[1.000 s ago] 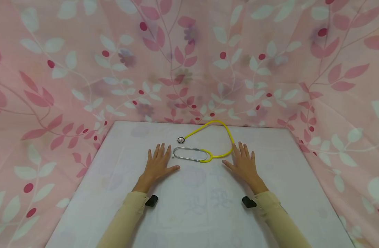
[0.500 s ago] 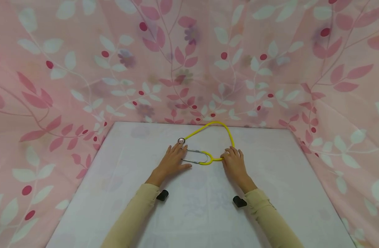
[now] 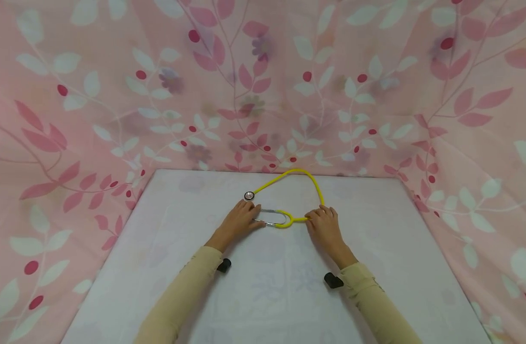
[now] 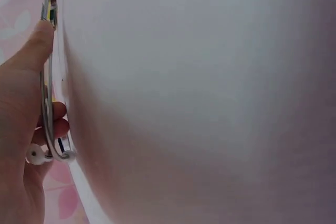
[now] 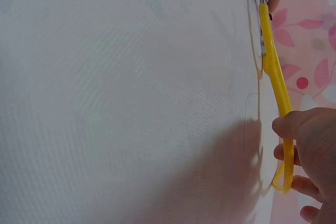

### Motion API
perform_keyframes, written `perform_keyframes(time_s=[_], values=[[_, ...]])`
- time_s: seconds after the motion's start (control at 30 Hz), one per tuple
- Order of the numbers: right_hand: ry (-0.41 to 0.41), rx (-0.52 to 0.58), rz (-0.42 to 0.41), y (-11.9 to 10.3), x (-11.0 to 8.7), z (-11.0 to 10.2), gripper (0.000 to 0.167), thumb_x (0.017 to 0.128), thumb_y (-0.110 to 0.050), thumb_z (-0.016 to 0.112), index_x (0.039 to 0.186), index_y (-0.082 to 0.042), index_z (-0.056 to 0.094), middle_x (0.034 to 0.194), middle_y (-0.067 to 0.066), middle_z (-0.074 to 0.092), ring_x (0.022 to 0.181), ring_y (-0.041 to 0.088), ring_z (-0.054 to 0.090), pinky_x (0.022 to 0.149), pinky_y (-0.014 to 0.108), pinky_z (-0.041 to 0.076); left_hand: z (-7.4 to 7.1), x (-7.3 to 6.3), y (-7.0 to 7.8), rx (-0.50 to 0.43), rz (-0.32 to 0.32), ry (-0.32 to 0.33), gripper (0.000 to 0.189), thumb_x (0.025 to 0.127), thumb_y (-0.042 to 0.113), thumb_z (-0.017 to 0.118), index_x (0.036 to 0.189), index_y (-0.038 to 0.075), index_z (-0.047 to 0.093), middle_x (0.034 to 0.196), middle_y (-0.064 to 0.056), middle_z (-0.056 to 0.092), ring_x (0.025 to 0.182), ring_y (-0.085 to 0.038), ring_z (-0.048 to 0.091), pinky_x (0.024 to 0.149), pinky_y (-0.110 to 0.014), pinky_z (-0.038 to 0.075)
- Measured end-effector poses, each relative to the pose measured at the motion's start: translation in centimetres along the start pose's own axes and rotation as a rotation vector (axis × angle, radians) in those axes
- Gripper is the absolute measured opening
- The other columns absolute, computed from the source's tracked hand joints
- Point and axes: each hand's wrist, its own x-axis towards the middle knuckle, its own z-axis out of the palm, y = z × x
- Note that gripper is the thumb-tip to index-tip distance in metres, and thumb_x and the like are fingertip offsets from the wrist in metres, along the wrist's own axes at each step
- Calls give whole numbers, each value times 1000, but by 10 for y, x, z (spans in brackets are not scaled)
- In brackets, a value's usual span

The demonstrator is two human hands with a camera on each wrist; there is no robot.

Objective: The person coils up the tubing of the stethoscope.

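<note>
A stethoscope with yellow tubing (image 3: 306, 170) lies across the back middle of the table. Its round metal chest piece (image 3: 249, 195) sits just beyond my left fingertips. My left hand (image 3: 239, 219) holds the metal ear tubes, thumb on the near side and fingers on the far side. White ear tips (image 4: 35, 153) show beside the palm in the left wrist view. My right hand (image 3: 326, 228) pinches the yellow tube to the right of the Y-shaped fork (image 3: 291, 220). In the right wrist view that tube (image 5: 278, 85) runs raised above the white surface, with its shadow beneath.
The table (image 3: 280, 296) has a white cover. Pink leaf-patterned cloth (image 3: 263, 95) hangs close behind it and along both sides. A small black device sits at each wrist, the left one (image 3: 224, 265) and the right one (image 3: 333, 280).
Both hands have moved inward from lying spread flat beside the stethoscope. The right took hold of the yellow tube first; the left has since closed around the ear tubes.
</note>
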Motion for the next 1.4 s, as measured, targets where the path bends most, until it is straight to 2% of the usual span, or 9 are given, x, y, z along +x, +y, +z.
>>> perform_keyframes(time_s=[0.13,0.23,0.5,0.67,0.87,1.07,1.2,1.3,1.4], values=[[26,-11,-24,3,-3,-1,12,86,-11,73,98,-11,74,101,9,73,122,42,56,106,64,33,0,-4,1,-15,26,27,58,89,51,66,126,6,61,104,-10,55,94,-24,51,87,-36,47],[41,-19,-43,5,-3,-3,13,84,-13,76,97,-11,75,99,9,74,119,42,58,105,65,33,-1,-6,1,-46,45,61,54,89,48,67,123,6,63,100,-9,54,89,-22,51,79,-33,47],[26,-31,-53,8,0,-14,18,83,-17,79,101,-15,75,101,6,75,115,39,59,105,69,31,-4,-15,-2,-201,150,124,48,90,23,73,129,-2,60,103,-13,54,88,-21,51,78,-34,48],[47,-66,-59,13,1,-20,16,83,-19,79,98,-15,75,98,4,75,106,35,61,104,69,32,-5,-22,-4,-307,153,65,49,95,16,65,138,-5,52,108,-14,54,91,-18,48,79,-33,45],[32,-68,-108,23,-1,-21,17,83,-14,78,100,-13,74,97,5,74,101,31,62,101,61,37,-11,-25,-1,-356,93,14,51,97,20,62,140,-4,50,111,-12,56,91,-16,50,79,-32,47],[96,36,-200,29,5,-30,18,84,-5,75,102,-11,75,105,13,71,103,36,63,92,59,44,-22,-31,4,-385,47,-13,54,96,25,64,141,-2,50,114,-9,57,91,-15,54,79,-29,50],[159,125,-278,25,20,-41,25,83,-8,76,108,-9,74,106,10,73,99,31,68,92,55,45,-29,-35,9,-422,75,-36,57,95,24,66,142,-2,49,115,-12,58,96,-20,60,83,-31,53],[162,224,-337,17,31,-48,30,81,-10,78,111,-9,73,105,5,75,97,26,69,90,49,47,-36,-37,15,-455,103,-61,60,95,24,66,145,-1,45,115,-14,59,101,-24,63,86,-32,54],[131,383,-382,6,40,-50,30,81,-9,78,111,-9,74,103,3,76,94,21,70,86,43,51,-45,-34,26,-469,152,-67,62,95,24,66,148,3,42,115,-13,60,100,-24,63,85,-29,54]])
